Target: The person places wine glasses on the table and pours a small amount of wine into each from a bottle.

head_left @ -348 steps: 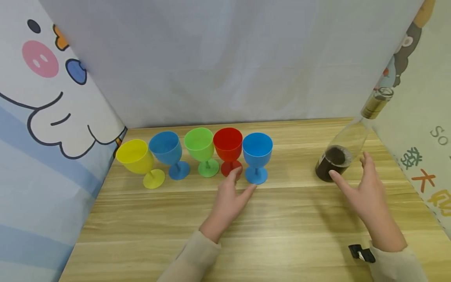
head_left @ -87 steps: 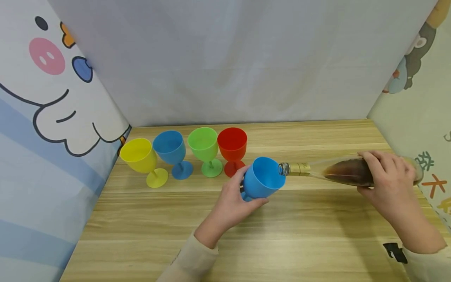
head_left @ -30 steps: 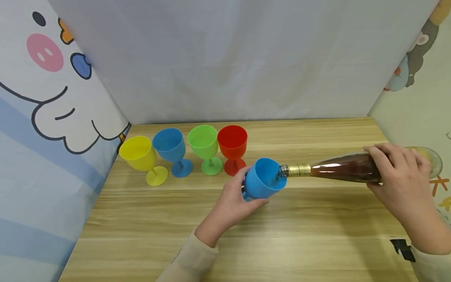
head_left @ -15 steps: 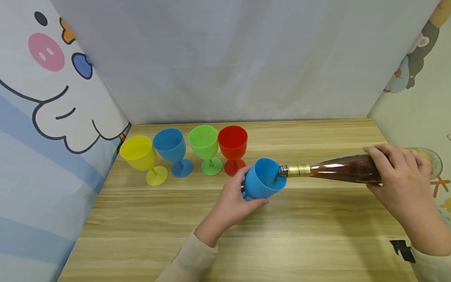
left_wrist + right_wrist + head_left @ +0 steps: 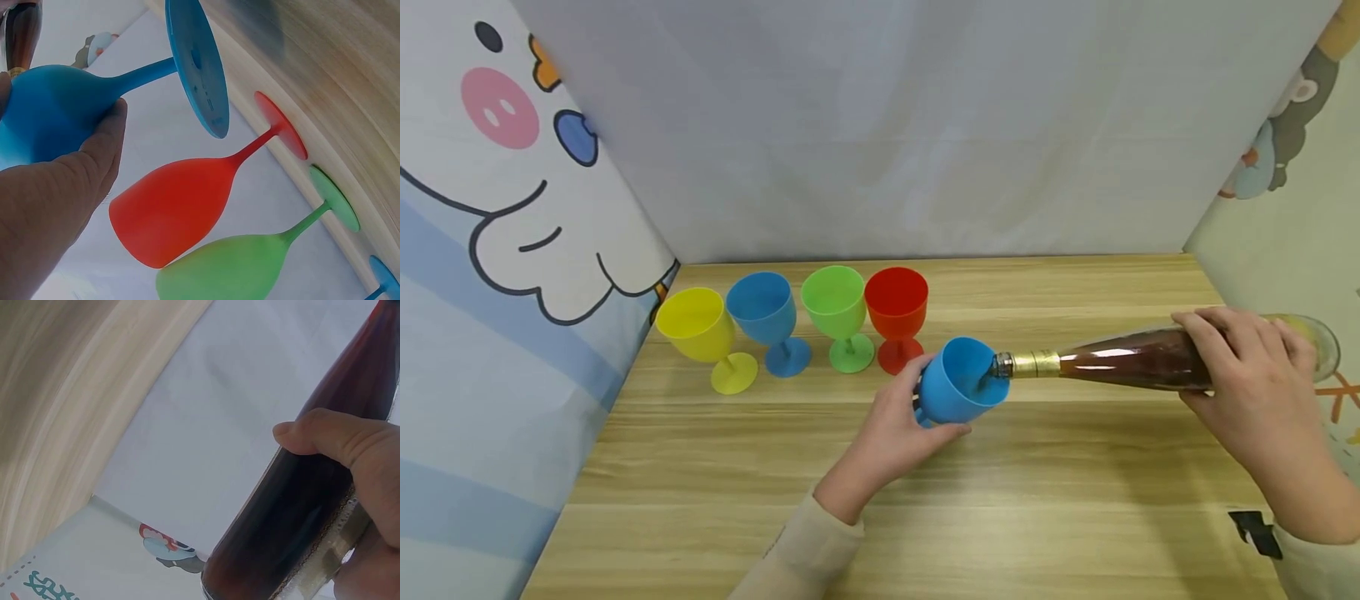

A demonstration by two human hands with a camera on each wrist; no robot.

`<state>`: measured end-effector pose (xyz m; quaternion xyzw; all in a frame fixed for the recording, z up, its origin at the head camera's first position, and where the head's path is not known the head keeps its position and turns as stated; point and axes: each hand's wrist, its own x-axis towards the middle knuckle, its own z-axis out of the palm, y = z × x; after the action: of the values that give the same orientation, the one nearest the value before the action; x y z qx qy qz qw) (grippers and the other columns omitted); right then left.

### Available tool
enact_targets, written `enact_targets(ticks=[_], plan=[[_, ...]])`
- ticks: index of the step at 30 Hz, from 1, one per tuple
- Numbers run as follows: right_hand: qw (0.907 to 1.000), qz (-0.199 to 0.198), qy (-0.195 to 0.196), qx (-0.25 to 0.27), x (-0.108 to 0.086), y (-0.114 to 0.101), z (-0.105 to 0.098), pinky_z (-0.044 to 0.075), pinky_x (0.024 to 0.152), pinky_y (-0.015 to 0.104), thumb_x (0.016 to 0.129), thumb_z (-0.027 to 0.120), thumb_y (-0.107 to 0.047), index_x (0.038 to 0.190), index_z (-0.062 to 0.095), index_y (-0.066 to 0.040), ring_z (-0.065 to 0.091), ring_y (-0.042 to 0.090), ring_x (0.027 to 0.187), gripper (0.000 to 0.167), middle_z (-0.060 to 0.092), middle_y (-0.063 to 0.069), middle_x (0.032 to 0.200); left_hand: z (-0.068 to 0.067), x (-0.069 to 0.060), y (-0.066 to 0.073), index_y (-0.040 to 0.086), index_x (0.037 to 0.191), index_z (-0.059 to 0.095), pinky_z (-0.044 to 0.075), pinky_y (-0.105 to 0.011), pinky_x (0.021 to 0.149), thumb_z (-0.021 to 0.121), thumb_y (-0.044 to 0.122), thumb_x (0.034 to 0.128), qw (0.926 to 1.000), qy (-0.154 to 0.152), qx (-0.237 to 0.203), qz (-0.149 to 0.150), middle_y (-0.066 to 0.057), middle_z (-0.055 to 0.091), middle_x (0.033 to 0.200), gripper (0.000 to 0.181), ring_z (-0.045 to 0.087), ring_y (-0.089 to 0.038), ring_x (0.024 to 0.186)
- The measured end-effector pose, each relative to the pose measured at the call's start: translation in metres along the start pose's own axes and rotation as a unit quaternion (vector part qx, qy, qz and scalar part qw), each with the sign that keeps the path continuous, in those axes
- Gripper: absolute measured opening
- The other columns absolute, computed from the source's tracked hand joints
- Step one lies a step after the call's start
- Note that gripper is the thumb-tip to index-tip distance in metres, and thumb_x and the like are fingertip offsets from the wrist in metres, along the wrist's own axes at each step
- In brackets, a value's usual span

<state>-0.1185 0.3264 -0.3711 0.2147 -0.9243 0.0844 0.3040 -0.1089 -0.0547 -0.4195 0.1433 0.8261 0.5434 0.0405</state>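
Note:
My left hand [image 5: 898, 429] grips a blue goblet [image 5: 951, 392] by its bowl, tilted toward the right. In the left wrist view the foot of this blue goblet [image 5: 199, 69] is off the table. My right hand [image 5: 1258, 392] holds a glass bottle [image 5: 1127, 358] lying almost level, with dark red-brown liquid filling its neck end. The bottle's mouth is over the goblet's rim, and a dark stream runs into the bowl. In the right wrist view the thumb lies across the bottle [image 5: 306, 487]. How full the goblet is cannot be told.
Left of the held goblet stand a red goblet [image 5: 897, 304], a green goblet [image 5: 835, 304], another blue goblet [image 5: 763, 310] and a yellow goblet [image 5: 696, 327] in a row on the wooden table [image 5: 970, 533]. A pale curtain [image 5: 925, 125] hangs behind.
Over the longer span, both hands took hold of the goblet and bottle, and the bottle went from standing to lying level. Liquid now flows; in the last second the hands hardly moved.

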Motion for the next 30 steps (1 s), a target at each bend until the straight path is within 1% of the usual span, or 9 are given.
enact_targets(ticks=[9, 18, 25, 30], plan=[[1.0000, -0.008, 0.000, 0.000, 0.0007, 0.0005, -0.0006, 0.021, 0.105, 0.070, 0.034, 0.094, 0.019, 0.132, 0.055, -0.005, 0.044, 0.051, 0.117, 0.108, 0.052, 0.024, 0.128, 0.0005, 0.0010, 0.0004, 0.016, 0.148, 0.044, 0.054, -0.049, 0.092, 0.092, 0.019, 0.0764, 1.0000, -0.002, -0.002, -0.003, 0.001, 0.054, 0.141, 0.086, 0.050, -0.027, 0.128], [0.9999, -0.010, -0.002, -0.004, 0.0006, 0.0022, 0.0005, 0.020, 0.107, 0.069, 0.035, 0.095, 0.018, 0.133, 0.055, -0.004, 0.044, 0.050, 0.117, 0.108, 0.052, 0.024, 0.128, 0.0014, 0.0026, -0.0016, 0.016, 0.147, 0.044, 0.053, -0.051, 0.092, 0.092, 0.019, 0.0766, 1.0000, -0.002, 0.002, 0.000, 0.000, 0.054, 0.141, 0.085, 0.049, -0.028, 0.129], [1.0000, -0.003, -0.001, -0.007, 0.0007, 0.0029, 0.0029, 0.019, 0.108, 0.069, 0.033, 0.096, 0.018, 0.133, 0.054, -0.006, 0.044, 0.050, 0.118, 0.111, 0.051, 0.024, 0.129, 0.0013, 0.0031, -0.0010, 0.016, 0.147, 0.044, 0.053, -0.051, 0.093, 0.092, 0.019, 0.0762, 1.0000, 0.001, 0.006, 0.000, 0.001, 0.054, 0.141, 0.086, 0.050, -0.027, 0.129], [1.0000, 0.002, -0.001, -0.004, -0.0004, 0.0033, 0.0049, 0.018, 0.108, 0.069, 0.032, 0.095, 0.018, 0.133, 0.054, -0.006, 0.044, 0.050, 0.118, 0.112, 0.051, 0.024, 0.130, 0.0022, 0.0034, -0.0018, 0.017, 0.148, 0.044, 0.054, -0.050, 0.092, 0.092, 0.019, 0.0765, 0.9999, 0.000, 0.011, -0.007, 0.003, 0.053, 0.142, 0.086, 0.049, -0.026, 0.129]])
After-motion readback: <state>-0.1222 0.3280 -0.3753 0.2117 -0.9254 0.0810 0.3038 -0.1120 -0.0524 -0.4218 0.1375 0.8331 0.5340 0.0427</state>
